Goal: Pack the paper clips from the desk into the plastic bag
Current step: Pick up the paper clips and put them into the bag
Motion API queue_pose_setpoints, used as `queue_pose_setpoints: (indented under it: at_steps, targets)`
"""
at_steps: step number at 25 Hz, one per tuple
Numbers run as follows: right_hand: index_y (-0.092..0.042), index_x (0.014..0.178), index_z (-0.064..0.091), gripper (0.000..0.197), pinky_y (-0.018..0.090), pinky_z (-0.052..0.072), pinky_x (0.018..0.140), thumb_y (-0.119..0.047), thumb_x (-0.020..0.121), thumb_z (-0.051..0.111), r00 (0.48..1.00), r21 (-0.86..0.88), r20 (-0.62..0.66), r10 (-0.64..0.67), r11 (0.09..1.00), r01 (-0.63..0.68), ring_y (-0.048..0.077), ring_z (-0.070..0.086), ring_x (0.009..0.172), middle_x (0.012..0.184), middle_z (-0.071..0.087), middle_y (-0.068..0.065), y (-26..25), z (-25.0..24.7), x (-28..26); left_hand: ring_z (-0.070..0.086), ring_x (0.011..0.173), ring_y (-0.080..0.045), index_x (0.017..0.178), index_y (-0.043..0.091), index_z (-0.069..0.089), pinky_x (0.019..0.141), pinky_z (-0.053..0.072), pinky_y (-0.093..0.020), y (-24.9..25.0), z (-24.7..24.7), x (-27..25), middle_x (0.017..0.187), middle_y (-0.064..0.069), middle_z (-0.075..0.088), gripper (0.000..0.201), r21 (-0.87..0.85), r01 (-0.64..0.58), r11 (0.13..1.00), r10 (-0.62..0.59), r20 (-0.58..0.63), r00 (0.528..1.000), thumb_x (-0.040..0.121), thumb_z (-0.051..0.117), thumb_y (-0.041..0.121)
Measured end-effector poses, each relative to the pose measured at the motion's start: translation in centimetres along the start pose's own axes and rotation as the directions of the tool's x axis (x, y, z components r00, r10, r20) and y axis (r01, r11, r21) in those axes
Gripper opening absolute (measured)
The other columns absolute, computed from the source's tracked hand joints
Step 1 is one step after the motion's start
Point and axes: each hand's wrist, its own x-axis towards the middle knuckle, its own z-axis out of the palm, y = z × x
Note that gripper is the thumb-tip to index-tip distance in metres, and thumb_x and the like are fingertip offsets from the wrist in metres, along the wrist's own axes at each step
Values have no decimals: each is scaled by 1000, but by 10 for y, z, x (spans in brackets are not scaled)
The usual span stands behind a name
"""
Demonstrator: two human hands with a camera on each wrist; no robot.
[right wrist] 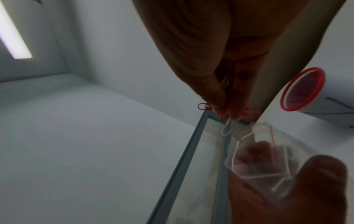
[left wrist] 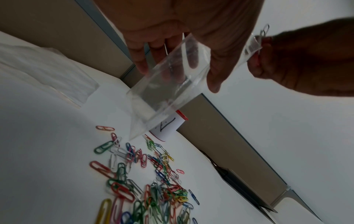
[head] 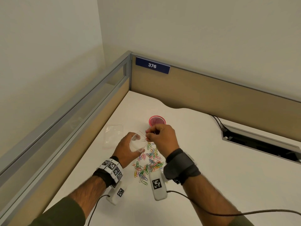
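Note:
My left hand [head: 128,147] holds a small clear plastic bag [head: 137,143] above the white desk [head: 203,160], fingers and thumb curled round it, its red-striped mouth turned toward my right hand. In the left wrist view the clear plastic bag [left wrist: 168,84] looks empty. My right hand [head: 160,136] pinches a few paper clips [right wrist: 229,119], red and white, at the bag's mouth [right wrist: 254,145]. A loose pile of coloured paper clips [head: 148,163] lies on the desk below and between both hands; the pile of coloured paper clips [left wrist: 145,181] fills the lower left wrist view.
A red-rimmed cup [head: 157,121] stands just behind my right hand. A second clear bag [head: 113,136] lies flat to the left. Cubicle partitions [head: 195,88] close the back and left. A cable slot [head: 260,141] opens in the desk at right.

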Motion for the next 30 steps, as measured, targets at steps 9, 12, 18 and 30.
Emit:
queue_pose_setpoints:
  at_steps: [9, 12, 18, 30]
  targets:
    - [-10, 103, 71, 19, 24, 53, 83, -6, 91, 57, 982, -273, 89, -167, 944, 186, 14, 65, 88, 100, 71, 0, -13, 13, 1, 61, 107, -9, 106, 32, 52, 94, 50, -31, 3, 3, 2, 106, 17, 62, 41, -31, -25, 999, 24, -31, 999, 77, 81, 25]
    - [-14, 100, 72, 19, 26, 55, 80, -7, 90, 58, 992, -235, 2, -124, 964, 121, 16, 67, 83, 92, 71, -1, 12, -10, 9, 59, 115, -12, 106, 28, 54, 100, 46, -31, 0, -5, -4, 111, 14, 62, 39, -54, -15, 998, 13, -52, 999, 78, 81, 25]
    - [-14, 117, 62, 52, 32, 48, 94, -38, 74, 79, 910, -650, 85, 405, 715, -257, 22, 58, 109, 120, 61, 6, 142, -35, -19, 57, 116, -13, 108, 23, 55, 92, 39, -17, -5, -28, -14, 117, 5, 63, 41, -71, 28, 997, -35, -101, 994, 78, 83, 19]
    - [-10, 107, 63, 20, 33, 49, 89, -12, 92, 49, 944, -679, 102, 315, 715, -165, 27, 59, 103, 115, 60, 12, 159, 28, -23, 57, 115, -15, 111, 18, 56, 95, 39, -26, -4, -40, -26, 117, 3, 63, 41, -46, 73, 996, -78, -123, 989, 79, 82, 15]
